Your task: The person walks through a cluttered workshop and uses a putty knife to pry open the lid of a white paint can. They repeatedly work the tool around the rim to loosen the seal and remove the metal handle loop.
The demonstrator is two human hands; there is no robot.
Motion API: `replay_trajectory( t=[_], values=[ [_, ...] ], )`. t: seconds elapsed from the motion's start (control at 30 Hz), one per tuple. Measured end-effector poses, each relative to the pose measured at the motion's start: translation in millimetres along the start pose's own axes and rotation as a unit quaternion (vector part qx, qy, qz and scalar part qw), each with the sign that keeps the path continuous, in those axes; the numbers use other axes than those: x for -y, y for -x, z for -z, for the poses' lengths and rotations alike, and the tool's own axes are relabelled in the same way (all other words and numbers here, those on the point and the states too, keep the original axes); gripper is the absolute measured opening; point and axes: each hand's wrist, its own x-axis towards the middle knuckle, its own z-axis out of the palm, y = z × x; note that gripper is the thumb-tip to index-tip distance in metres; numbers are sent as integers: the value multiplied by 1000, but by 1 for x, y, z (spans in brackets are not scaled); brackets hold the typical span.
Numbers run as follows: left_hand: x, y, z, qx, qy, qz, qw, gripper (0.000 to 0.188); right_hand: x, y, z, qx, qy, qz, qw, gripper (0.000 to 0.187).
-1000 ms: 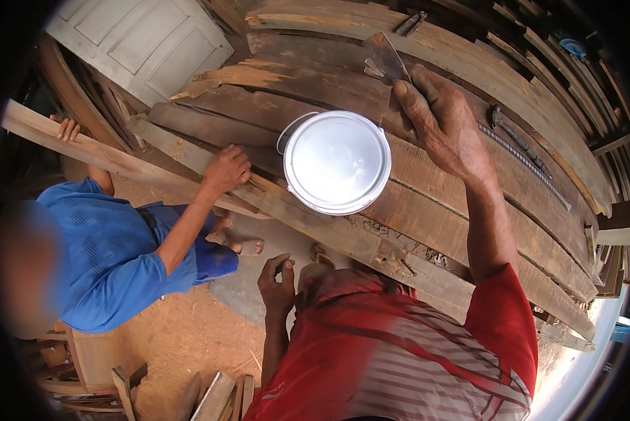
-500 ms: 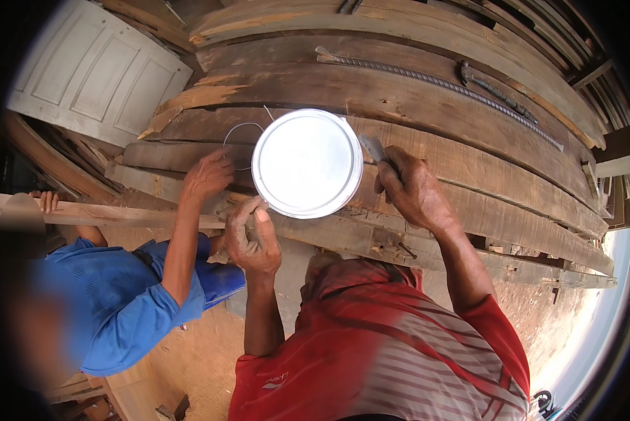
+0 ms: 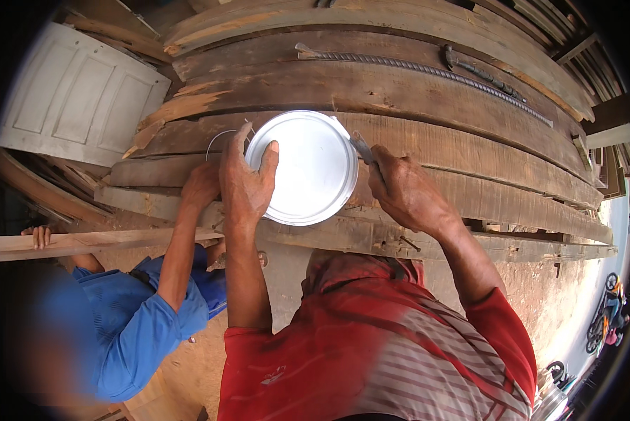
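A round white bucket [image 3: 308,168] with a pale lid stands on the wooden planks in front of me. My left hand [image 3: 248,179] grips its left side, the thumb lying over the lid's edge and the fingers down along the wall. In my right hand [image 3: 409,189] is a flat-bladed metal tool [image 3: 362,148], its grey blade end at the bucket's right rim; my fist hides the handle. The bucket's thin wire handle [image 3: 211,142] sticks out on the left. Beside my left wrist is a co-worker's hand [image 3: 201,184], close to that wire.
Thick rough planks [image 3: 469,147] form the work surface. A ribbed steel bar [image 3: 427,74] and a shorter dark metal rod [image 3: 486,76] lie farther back. The co-worker in a blue shirt [image 3: 146,309] stands at left, other hand on a long board [image 3: 104,241]. A white panelled door [image 3: 83,95] leans behind.
My left hand has moved up from below the bucket's lower left onto its left side and rim. The tool in my right hand stays by the right rim. The view has shifted slightly.
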Motion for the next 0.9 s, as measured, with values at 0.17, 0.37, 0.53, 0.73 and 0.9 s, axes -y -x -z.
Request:
replay_trajectory(
  t=[0.17, 0.37, 0.53, 0.73, 0.9],
  values=[
    [-1, -16, -3, 51, -15, 30, 998, 67, 7, 0, -5, 16, 40, -10, 999, 25],
    [1, -25, -4, 114, 63, 69, 989, 71, 5, -5, -10, 15, 51, 6, 999, 29],
    [6, -27, 0, 132, 61, 61, 987, 76, 17, -17, 2, 69, 40, -21, 997, 25],
    [12, -26, -2, 127, 67, 22, 989, 76, 19, -21, -1, 74, 23, -41, 996, 20],
    [13, -28, -2, 120, 83, 4, 989, 75, 3, -34, -6, 48, -9, -30, 998, 29]
  ],
)
